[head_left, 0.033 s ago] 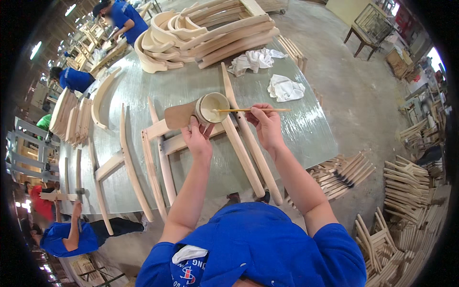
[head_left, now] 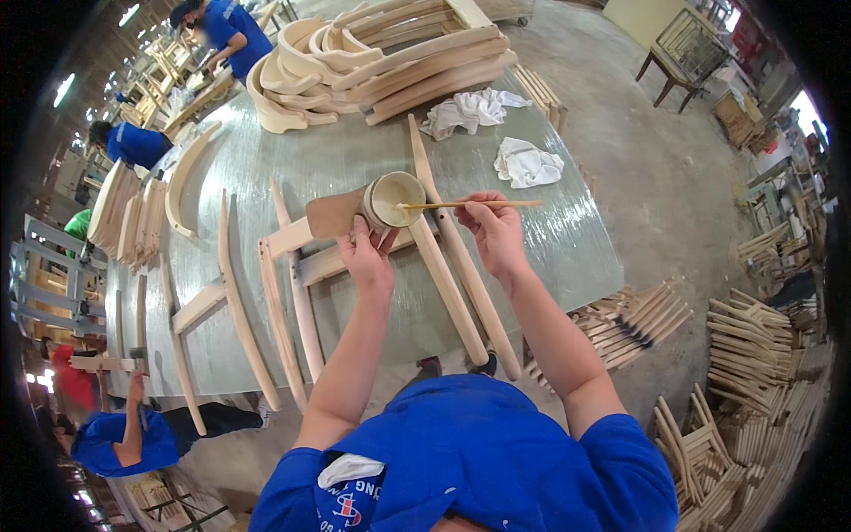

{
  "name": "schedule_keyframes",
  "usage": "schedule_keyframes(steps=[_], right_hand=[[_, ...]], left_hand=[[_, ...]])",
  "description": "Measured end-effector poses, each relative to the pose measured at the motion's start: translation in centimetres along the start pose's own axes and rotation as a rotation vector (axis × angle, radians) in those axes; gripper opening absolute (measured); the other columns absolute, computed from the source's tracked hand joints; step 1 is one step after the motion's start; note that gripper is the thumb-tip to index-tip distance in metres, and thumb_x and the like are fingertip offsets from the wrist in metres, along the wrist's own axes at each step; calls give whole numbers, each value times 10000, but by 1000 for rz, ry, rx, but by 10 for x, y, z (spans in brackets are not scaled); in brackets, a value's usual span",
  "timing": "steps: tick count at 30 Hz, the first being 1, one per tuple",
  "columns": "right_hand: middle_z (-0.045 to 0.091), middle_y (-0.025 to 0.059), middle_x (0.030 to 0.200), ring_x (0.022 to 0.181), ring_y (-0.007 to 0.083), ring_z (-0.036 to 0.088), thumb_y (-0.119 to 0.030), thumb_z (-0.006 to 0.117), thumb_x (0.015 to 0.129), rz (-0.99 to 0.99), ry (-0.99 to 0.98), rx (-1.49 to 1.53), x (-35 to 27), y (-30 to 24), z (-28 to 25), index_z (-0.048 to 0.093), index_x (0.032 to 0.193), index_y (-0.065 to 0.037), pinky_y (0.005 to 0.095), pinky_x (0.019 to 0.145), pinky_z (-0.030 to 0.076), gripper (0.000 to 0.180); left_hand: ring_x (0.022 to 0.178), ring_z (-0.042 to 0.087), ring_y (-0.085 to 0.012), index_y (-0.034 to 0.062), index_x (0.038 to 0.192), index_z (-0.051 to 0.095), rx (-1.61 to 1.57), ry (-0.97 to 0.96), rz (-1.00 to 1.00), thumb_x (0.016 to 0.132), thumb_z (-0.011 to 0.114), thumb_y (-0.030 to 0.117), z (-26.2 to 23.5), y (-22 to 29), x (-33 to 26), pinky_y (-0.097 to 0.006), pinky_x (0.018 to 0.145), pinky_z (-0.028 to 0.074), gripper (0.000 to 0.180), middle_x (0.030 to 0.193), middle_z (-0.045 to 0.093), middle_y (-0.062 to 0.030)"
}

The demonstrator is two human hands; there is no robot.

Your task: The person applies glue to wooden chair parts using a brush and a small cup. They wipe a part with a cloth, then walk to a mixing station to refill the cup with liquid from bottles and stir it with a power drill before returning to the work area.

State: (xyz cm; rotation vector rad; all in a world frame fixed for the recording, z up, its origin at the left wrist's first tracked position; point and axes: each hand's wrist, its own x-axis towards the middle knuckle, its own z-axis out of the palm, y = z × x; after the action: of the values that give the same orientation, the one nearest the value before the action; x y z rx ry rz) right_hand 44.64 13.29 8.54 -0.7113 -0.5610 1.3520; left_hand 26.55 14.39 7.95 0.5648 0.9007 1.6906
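Note:
My left hand is closed round a round pot tipped so that its mouth shows. Inside is a pale cream paste. A flat brown paddle-shaped piece juts from the pot's left side, just beyond my left fingers. Between the thumb and fingers of my right hand is a thin wooden stick, its left tip in the mouth of the pot. Below the pot lie wooden chair-frame parts: two long legs near the right hand and a crosspiece joined to legs further left.
The table has a shiny film-like surface. Curved wooden parts are piled at its far side, near white cloths. Wooden frames are stacked on the floor at right. A co-worker handles a wooden frame at left; others work farther back.

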Motion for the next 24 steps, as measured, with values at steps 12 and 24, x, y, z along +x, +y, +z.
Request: schedule_keyframes(steps=[12, 24], right_hand=[[608, 57, 706, 603, 137, 565, -159, 642, 823, 199, 348, -130, 16, 18, -44, 523, 830, -82, 277, 575, 480, 142], [616, 78, 784, 700, 149, 598, -56, 622, 801, 18, 92, -187, 36, -3, -54, 538, 870, -32, 265, 658, 489, 111]], left_hand=[[859, 609, -168, 75, 1114, 446, 0, -25, -141, 928, 469, 172, -7, -50, 4, -349, 704, 570, 211, 976, 569, -72], [848, 609, -180, 61, 1090, 454, 40, 108, -129, 930, 466, 177, -27, -64, 21, -364, 700, 565, 198, 990, 567, -81]])
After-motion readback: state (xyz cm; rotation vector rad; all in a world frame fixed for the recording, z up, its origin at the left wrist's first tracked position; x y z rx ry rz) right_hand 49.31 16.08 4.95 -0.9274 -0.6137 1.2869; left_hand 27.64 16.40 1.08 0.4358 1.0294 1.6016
